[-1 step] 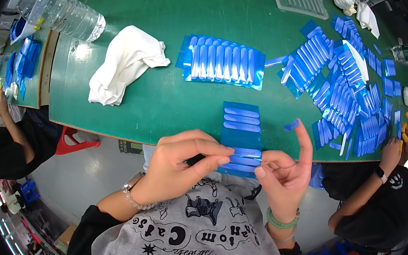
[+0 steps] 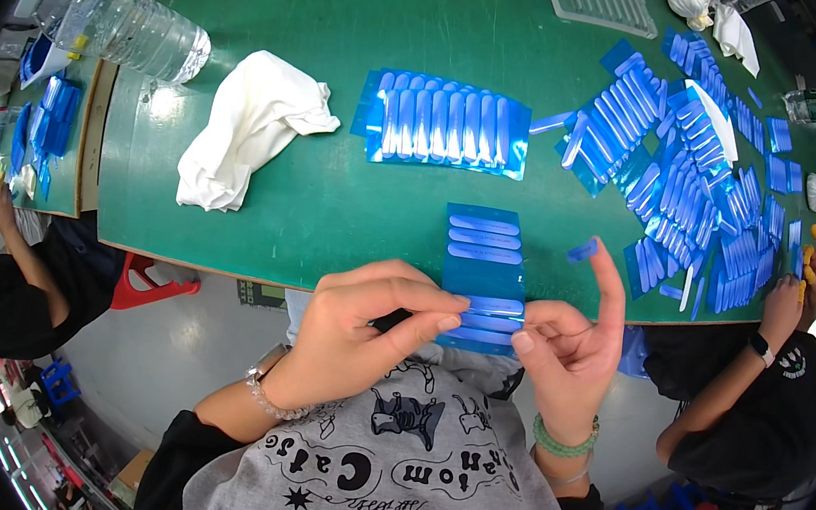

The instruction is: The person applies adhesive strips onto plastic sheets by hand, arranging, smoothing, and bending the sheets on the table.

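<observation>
My left hand (image 2: 360,325) pinches the left edge of a blue film sheet (image 2: 484,276) between thumb and fingers. Rounded, lighter blue strips lie crosswise on this sheet, with a bare stretch in its middle. At the sheet's lower right edge, the thumb and bent fingers of my right hand (image 2: 572,359) close on it. The right index finger points up, a small blue piece (image 2: 583,251) at its tip. The sheet's upper end reaches over the green table. Farther off lies a stack of similar blue strip sheets (image 2: 448,124).
A crumpled white cloth (image 2: 253,132) and a large clear bottle (image 2: 122,26) are on the left of the green table (image 2: 332,216). Blue strip sheets (image 2: 686,201) pile up at right, near a co-worker's hands (image 2: 787,303). A clear ribbed tray (image 2: 600,2) sits at the far edge.
</observation>
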A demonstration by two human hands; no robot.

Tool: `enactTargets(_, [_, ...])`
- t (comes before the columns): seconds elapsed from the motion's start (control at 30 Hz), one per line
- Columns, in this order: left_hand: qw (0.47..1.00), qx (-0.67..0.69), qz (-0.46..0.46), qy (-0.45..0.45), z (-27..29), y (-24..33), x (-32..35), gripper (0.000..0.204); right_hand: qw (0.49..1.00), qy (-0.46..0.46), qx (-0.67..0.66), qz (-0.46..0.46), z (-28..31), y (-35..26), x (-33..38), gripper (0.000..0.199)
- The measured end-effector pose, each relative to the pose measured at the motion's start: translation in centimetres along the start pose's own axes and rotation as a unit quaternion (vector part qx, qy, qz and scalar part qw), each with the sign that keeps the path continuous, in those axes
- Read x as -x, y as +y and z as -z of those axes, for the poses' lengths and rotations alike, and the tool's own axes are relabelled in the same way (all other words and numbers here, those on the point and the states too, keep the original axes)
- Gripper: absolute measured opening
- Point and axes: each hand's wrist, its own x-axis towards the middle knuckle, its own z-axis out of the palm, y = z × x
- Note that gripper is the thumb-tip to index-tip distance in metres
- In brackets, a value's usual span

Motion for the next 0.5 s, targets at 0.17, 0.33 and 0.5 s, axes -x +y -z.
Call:
enactTargets(0.17, [1.0,-0.018,-0.006,-0.014,0.1,0.1,0.0,0.015,1.0,0.005,-0.006,-0.014,0.3,0.3,0.0,0.083])
enactTargets(0.33, [0.998,-0.048,-0.023,-0.019,0.1,-0.2,0.0,0.013,0.999,0.03,0.008,-0.026,-0.2,0.5,-0.2,0.083])
enactTargets(0.5, [0.973,0.218,0.067,-0.012,-1.3,-0.3,0.0,0.045,0.998,0.022,0.059,-0.008,0.2,0.8,-0.3,0.083])
